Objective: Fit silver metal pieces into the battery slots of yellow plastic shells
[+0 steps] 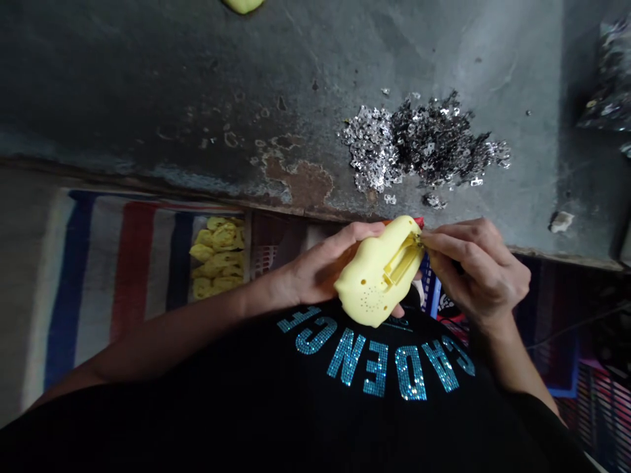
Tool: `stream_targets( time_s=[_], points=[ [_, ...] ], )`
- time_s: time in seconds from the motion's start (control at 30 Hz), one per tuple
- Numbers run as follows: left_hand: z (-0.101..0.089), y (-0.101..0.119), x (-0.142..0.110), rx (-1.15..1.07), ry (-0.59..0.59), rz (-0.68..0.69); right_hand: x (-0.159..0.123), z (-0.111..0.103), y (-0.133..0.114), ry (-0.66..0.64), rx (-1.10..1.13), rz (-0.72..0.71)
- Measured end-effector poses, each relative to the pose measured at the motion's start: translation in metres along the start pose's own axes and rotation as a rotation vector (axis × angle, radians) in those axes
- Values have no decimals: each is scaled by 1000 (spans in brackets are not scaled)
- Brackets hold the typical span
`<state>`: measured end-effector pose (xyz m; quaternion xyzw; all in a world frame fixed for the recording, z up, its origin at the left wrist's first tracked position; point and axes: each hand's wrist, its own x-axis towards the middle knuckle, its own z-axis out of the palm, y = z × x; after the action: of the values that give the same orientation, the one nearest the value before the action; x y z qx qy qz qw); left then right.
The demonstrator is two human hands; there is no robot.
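My left hand (pixel 320 266) is wrapped round a yellow plastic toy shell (pixel 377 279), held underside up in front of my chest. The shell shows small speaker holes and an open rectangular compartment. My right hand (pixel 476 269) is pinched at the compartment's end, its fingertips pressed together on something too small to make out. A bit of red shows at the shell's far tip. A pile of small shiny metal pieces (pixel 419 144) lies on the grey worktop (pixel 197 85) just beyond my hands.
A box of several more yellow shells (pixel 219 256) sits below the worktop's edge on the left, beside a striped sack (pixel 113 263). Another yellow piece (pixel 243 5) shows at the top edge. A bag of metal pieces (pixel 608 72) lies far right.
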<state>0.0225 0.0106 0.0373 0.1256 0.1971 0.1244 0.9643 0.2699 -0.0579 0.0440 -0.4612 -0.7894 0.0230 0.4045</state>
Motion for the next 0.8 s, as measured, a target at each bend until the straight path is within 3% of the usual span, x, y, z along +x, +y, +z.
stream_targets(
  time_s=[0.4, 0.8],
  points=[
    [-14, -3, 2, 65, -145, -1, -2, 2, 1, -17, -4, -15],
    [-11, -8, 1, 136, -132, 31, 0, -3, 1, -39, -73, -56]
  ],
)
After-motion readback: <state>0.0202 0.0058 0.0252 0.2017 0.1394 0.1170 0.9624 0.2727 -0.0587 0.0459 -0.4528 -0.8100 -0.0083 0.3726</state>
